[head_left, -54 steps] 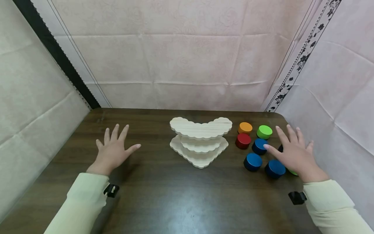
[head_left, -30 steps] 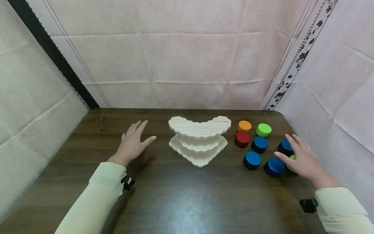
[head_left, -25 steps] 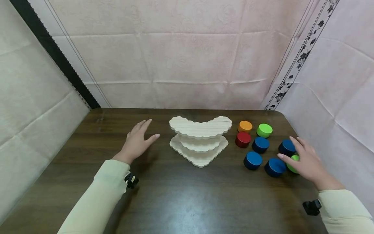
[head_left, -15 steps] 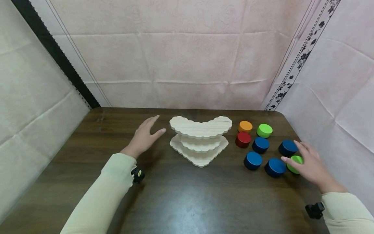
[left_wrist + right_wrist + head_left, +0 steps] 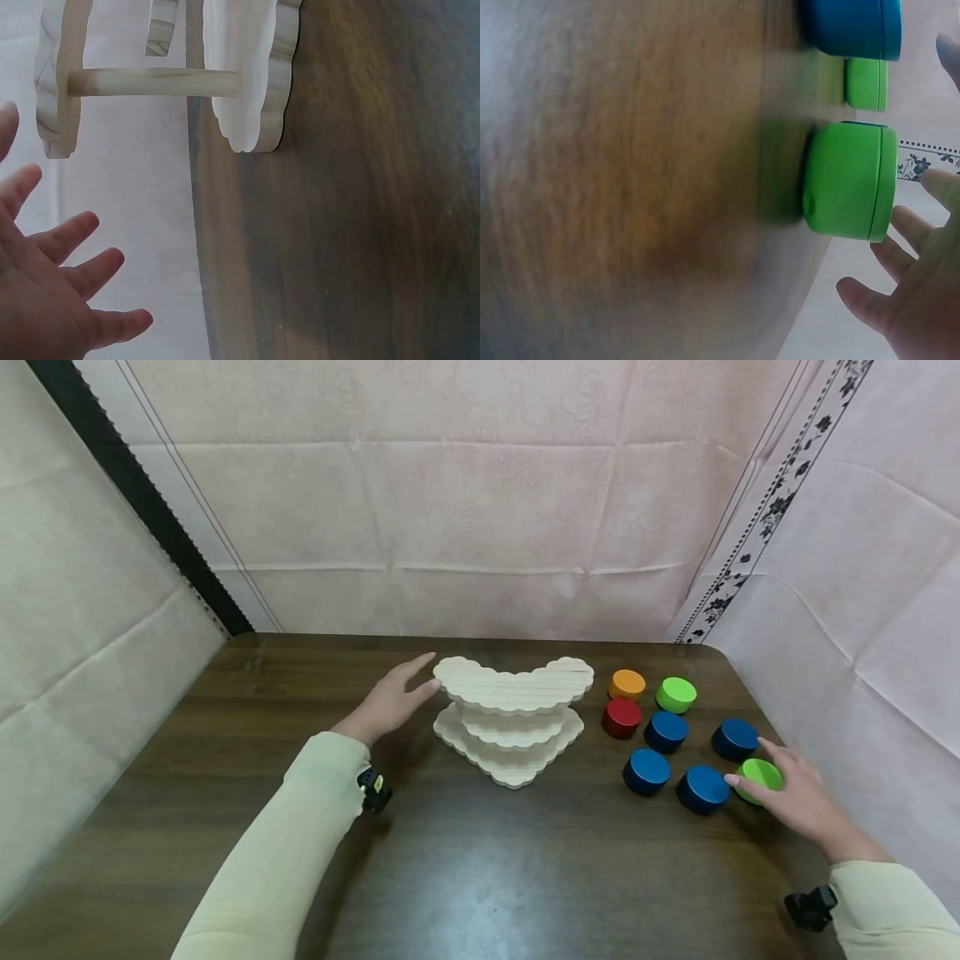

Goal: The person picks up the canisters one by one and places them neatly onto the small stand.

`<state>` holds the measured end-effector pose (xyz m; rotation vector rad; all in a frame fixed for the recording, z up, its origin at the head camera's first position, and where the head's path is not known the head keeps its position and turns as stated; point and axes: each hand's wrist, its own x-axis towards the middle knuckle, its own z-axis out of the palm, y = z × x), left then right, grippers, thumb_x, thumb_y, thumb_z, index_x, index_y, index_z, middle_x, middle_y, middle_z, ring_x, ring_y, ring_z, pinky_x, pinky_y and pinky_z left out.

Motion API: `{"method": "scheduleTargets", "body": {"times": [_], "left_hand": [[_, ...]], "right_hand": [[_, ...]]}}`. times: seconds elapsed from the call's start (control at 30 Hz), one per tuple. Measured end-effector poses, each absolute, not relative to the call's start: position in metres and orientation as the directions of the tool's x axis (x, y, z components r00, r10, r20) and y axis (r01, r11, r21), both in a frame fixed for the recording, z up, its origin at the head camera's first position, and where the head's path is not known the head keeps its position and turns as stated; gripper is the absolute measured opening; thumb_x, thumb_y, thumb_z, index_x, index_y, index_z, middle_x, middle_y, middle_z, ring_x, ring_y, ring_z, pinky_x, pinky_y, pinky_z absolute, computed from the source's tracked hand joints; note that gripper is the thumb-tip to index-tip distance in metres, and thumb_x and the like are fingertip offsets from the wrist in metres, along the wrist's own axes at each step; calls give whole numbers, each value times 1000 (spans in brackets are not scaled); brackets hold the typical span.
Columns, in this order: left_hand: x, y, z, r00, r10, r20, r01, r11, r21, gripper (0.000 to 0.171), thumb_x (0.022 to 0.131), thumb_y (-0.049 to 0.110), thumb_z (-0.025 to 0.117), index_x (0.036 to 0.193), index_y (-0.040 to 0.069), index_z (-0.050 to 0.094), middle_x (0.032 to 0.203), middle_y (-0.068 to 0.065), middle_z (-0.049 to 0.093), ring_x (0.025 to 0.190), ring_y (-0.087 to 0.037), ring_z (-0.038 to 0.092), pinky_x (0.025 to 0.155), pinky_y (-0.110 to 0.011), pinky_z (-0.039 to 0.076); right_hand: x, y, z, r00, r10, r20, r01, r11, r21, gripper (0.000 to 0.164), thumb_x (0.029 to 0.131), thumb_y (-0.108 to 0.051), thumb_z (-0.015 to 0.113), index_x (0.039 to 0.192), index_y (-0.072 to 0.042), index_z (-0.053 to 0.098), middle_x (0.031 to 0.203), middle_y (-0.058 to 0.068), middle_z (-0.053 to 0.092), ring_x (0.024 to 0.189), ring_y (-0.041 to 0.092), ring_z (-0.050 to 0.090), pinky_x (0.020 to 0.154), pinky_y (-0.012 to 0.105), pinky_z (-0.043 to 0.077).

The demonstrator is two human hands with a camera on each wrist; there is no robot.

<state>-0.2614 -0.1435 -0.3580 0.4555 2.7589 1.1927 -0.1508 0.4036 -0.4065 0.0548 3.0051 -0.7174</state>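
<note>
Short green cylinder [image 5: 761, 773] is being flanked by the right hand [image 5: 806, 797], scalloped pale-wood stand [image 5: 515, 689] by the left hand [image 5: 390, 703]; fingers loosely spread, nothing being gripped.

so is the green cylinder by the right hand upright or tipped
Upright: the green cylinder stands on the table, flat top facing up.

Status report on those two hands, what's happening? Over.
Left hand open beside stand. Right hand open at nearer green jar, not gripping. Blue jar close on its left, may crowd a grip.
</note>
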Motion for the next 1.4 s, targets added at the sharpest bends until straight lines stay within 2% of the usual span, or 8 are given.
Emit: {"method": "scheduleTargets", "body": {"times": [0.33,0.6,0.83,1.07,1.4], "left_hand": [[-266,-137,-361,-951,309,-18,181,602,778,58,103,40,41,154,19,25,159,-9,22,146,-31,17,115,-54,18],[-268,-133,-366,-956,293,-34,146,569,809,56,103,39,41,154,20,27,159,-9,23,146,-31,18,115,-53,19],[-269,-134,-364,-957,287,-50,128,570,811,56,103,39,43,153,21,28,158,-10,24,145,-32,19,114,-55,20],[-270,-135,-365,-956,288,-48,132,573,809,56,103,39,43,154,20,27,152,-19,33,141,-36,27,111,-55,26],[-274,-135,-367,-956,291,-41,140,576,805,57,102,38,44,153,17,29,149,-19,38,140,-37,30,110,-56,28]], "right_hand": [[-148,412,-413,-997,23,-73,53,896,-441,90,93,-50,54,148,11,16,140,43,21,120,58,20,78,60,32],[-149,419,-420,-997,39,-66,65,886,-458,90,92,-50,56,145,15,20,136,43,27,119,58,23,81,62,31],[-150,425,-423,-992,57,-116,107,862,-495,93,92,-50,58,144,16,18,137,42,26,118,57,24,82,65,33],[-151,426,-423,-991,28,-133,97,835,-541,88,91,-45,62,143,15,24,134,38,33,116,52,31,83,63,36],[-153,435,-430,-989,26,-146,104,826,-553,85,91,-42,65,140,17,28,132,39,37,116,52,36,88,65,36]]}}
